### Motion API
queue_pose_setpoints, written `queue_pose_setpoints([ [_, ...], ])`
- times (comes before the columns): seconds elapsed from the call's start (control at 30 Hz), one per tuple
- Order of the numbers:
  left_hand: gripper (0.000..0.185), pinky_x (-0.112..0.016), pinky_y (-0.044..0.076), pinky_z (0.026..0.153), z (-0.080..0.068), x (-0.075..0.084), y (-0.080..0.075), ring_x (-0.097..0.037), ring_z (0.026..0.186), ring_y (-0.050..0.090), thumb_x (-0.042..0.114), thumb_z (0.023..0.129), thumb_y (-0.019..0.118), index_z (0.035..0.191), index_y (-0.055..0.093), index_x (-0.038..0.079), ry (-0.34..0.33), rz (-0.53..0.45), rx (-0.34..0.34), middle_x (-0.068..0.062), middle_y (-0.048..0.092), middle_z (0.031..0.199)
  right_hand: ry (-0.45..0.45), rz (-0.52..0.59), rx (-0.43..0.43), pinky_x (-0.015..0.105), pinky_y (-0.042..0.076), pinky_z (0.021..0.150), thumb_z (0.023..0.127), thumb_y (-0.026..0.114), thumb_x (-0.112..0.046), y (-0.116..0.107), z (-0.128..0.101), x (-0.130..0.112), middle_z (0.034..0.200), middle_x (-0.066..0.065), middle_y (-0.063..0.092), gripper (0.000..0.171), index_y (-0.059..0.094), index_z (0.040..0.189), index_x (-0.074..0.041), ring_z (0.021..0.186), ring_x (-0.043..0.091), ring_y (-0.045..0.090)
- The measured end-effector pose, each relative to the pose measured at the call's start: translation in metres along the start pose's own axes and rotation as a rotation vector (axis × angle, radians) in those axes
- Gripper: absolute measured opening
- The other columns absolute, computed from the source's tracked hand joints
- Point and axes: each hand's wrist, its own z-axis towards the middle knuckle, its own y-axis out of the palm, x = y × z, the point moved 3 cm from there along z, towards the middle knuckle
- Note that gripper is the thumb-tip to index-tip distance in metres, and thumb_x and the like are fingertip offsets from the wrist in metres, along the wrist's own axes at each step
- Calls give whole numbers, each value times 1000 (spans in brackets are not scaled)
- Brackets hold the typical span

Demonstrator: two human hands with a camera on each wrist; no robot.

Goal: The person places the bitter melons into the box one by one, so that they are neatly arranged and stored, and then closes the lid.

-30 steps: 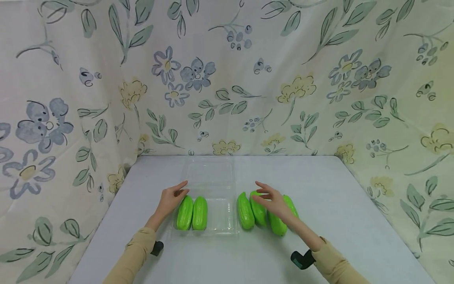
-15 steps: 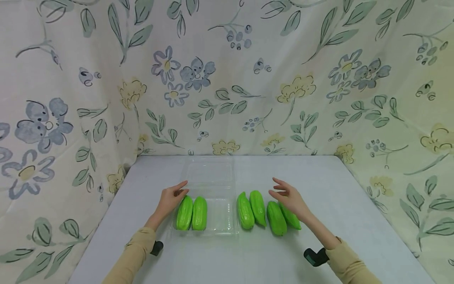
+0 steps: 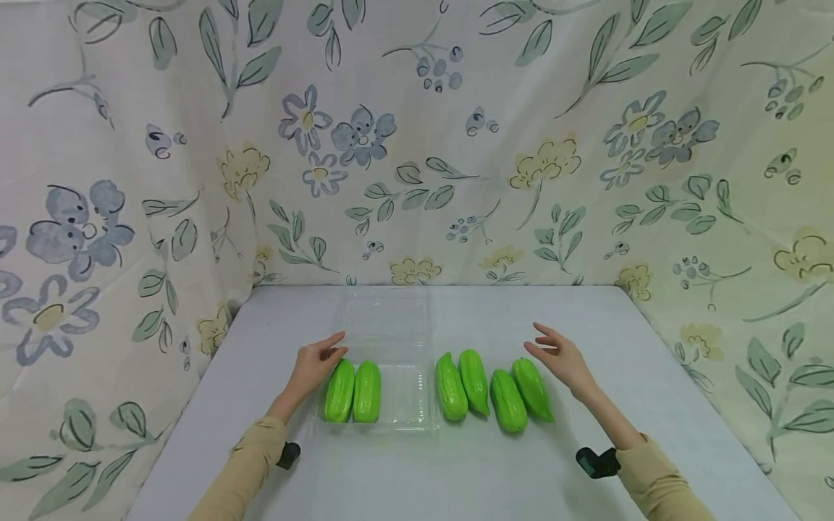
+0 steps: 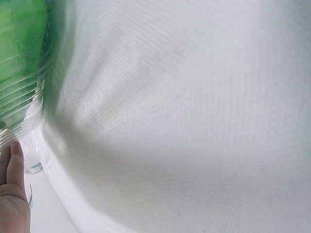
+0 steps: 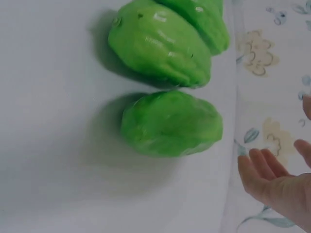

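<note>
Right hand (image 3: pixel 564 359) has shifted rightward, empty, fingers loose, beside four green vegetables (image 3: pixel 509 401) on the worktop (image 3: pixel 469 474); left hand (image 3: pixel 311 367) touches the clear box (image 3: pixel 405 394) holding two more, grip unclear; a knock could roll the loose ones

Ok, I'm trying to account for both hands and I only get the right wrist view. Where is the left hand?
Observer: The left hand is at the left edge of an open clear container, as the head view shows.

Operator: I don't see that container. Is anything in it?

Observer: Yes, two green vegetables lie side by side in its near half, toward its left.

Operator: Mine get cut off at the top of my picture. How many lie outside it?

Observer: Four loose ones, all on the white table to the right of the container.
</note>
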Motion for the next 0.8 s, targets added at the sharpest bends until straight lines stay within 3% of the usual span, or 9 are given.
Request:
queue_pose_setpoints([
  [0.37, 41, -19, 40, 54, 0, -1, 1, -19, 75, 67, 22, 91, 65, 127, 59, 2, -14, 23, -14, -16, 73, 96, 54, -19, -71, 55, 44, 94, 95, 56, -36, 6, 2, 27, 138, 34, 42, 65, 33, 147, -4, 122, 48, 47],
  [0.6, 42, -20, 43, 59, -1, -1, 1, -28, 87, 70, 21, 91, 64, 128, 59, 3, -18, 8, -20, -17, 72, 101, 30, -6, -131, 49, 49, 88, 95, 57, -35, 12, 0, 36, 136, 37, 42, 63, 37, 144, -1, 119, 51, 47],
  [0.8, 41, -20, 45, 61, -1, 0, 0, -27, 88, 70, 22, 91, 65, 127, 60, 3, -15, 9, -12, -17, 72, 100, 29, 10, -186, 48, 50, 88, 94, 58, -31, 17, -1, 41, 138, 37, 40, 60, 39, 143, -1, 120, 52, 46],
])
